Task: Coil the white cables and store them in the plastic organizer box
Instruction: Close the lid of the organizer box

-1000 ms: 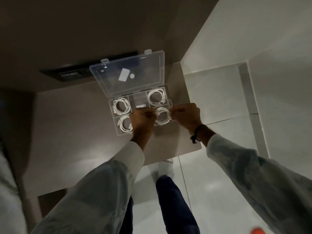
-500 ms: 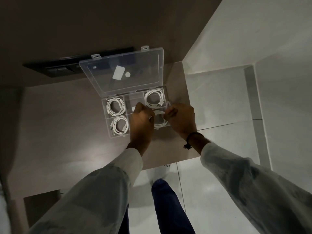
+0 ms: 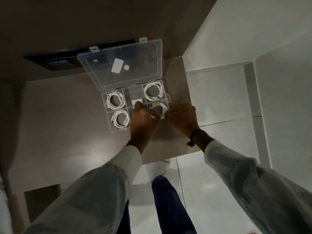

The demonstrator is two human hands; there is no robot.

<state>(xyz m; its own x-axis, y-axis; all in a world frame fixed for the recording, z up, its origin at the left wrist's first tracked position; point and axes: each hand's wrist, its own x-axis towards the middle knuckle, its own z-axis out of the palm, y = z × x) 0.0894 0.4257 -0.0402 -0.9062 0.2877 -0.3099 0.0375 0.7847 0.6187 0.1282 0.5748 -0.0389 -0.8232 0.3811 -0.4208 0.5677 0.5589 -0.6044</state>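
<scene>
The clear plastic organizer box [image 3: 103,105] lies open on a brown table, its lid [image 3: 121,65] tipped back. Coiled white cables rest in the back left [image 3: 115,100], front left [image 3: 120,119] and back right [image 3: 154,91] compartments. A fourth coiled cable [image 3: 159,107] sits over the front right compartment. My left hand [image 3: 142,118] and my right hand [image 3: 183,118] both pinch its near edge from either side. A small white piece [image 3: 137,101] lies in the middle compartment, just beyond my left fingers.
A black switch panel [image 3: 55,60] is set in the wall behind the box. The table's right edge [image 3: 190,102] runs close to the box, with pale floor tiles beyond. My legs and a white shoe [image 3: 160,168] are below the table's front edge.
Both hands have stayed on the fourth coil over the front right compartment. They spread a little apart, and more of the coil shows between them. The view shifted slightly.
</scene>
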